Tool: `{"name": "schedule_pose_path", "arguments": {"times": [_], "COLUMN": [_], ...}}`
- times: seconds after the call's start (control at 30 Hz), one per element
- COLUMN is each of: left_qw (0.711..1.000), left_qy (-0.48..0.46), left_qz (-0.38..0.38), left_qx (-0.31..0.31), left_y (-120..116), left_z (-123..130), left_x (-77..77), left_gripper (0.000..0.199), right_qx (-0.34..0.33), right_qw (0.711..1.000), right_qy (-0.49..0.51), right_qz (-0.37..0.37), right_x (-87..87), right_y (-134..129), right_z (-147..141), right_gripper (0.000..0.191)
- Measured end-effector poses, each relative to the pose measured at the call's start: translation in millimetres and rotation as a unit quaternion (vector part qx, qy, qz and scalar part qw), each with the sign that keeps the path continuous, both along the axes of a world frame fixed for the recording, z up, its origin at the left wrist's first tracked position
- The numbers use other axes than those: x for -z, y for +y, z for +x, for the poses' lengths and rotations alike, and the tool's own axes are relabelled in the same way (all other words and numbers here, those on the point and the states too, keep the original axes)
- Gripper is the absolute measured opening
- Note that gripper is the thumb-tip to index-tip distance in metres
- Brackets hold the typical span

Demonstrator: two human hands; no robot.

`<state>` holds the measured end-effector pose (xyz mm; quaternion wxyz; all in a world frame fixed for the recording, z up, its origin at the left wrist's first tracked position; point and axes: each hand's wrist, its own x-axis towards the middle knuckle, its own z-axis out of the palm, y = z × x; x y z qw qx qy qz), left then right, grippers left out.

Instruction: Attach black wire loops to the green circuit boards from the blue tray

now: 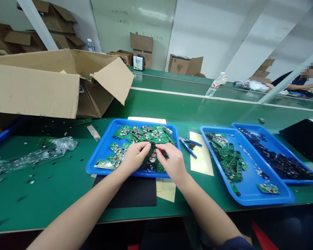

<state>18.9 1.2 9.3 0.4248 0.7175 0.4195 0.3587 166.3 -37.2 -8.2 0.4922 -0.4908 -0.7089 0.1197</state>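
Observation:
Both hands meet over a blue tray (94, 163) heaped with green circuit boards (135, 133). Between them is a small circuit board (150, 151) with a dark part at its upper end. My left hand (135, 155) is closed, thumb and forefinger pinching the board from the left. My right hand (173, 160) is closed too, its fingertips pinching at the board's dark upper end. Fingers hide much of the board, so the exact grip on the dark part is unclear. Blue-handled pliers (190, 146) lie right of the tray, jaws toward it.
To the right, a second blue tray (253, 199) holds circuit boards, and a third tray (297, 158) holds small black parts. A large cardboard box (33, 93) stands at left above plastic wrap (54, 149). A water bottle (216, 85) stands behind. A person (299, 81) sits far right.

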Motion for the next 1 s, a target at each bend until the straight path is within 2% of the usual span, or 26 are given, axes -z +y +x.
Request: {"name": "schedule_pose_path", "arguments": {"times": [0.13, 0.3, 0.43, 0.63, 0.8, 0.9, 1.0], "left_qw": [0.991, 0.989, 0.994, 0.998, 0.997, 0.99, 0.983], "left_qy": [-0.091, -0.099, -0.07, -0.016, -0.048, -0.066, -0.066], "left_qz": [-0.097, -0.108, -0.086, -0.028, 0.053, 0.123, 0.168], "left_qx": [0.019, 0.025, 0.017, 0.055, -0.037, -0.037, 0.022], "left_y": [-0.5, -1.0, -1.7, -1.1, 3.9, 5.5, 4.1], "left_z": [2.3, 3.5, 2.5, -2.1, -5.4, -5.7, -4.8], "left_x": [1.7, 0.9, -2.1, -0.4, 3.9, 5.2, 6.4], "left_gripper": [0.028, 0.028, 0.029, 0.032, 0.03, 0.03, 0.029], "right_qx": [0.029, 0.047, 0.069, 0.09, 0.133, 0.07, -0.004], "right_qw": [0.999, 0.995, 0.988, 0.979, 0.969, 0.987, 0.997], "right_qy": [-0.024, -0.057, -0.093, -0.096, -0.024, 0.023, 0.076], "right_qz": [0.02, 0.065, 0.105, 0.159, 0.208, 0.142, 0.026], "right_x": [0.5, 1.8, 2.9, 1.4, -7.0, -10.1, -9.5], "right_y": [3.5, 6.3, 7.4, 8.3, 5.6, 2.8, 1.6], "right_z": [4.4, 6.0, 4.8, 4.8, 13.0, 13.7, 10.3], "right_gripper": [0.018, 0.018, 0.017, 0.017, 0.022, 0.015, 0.013]}}
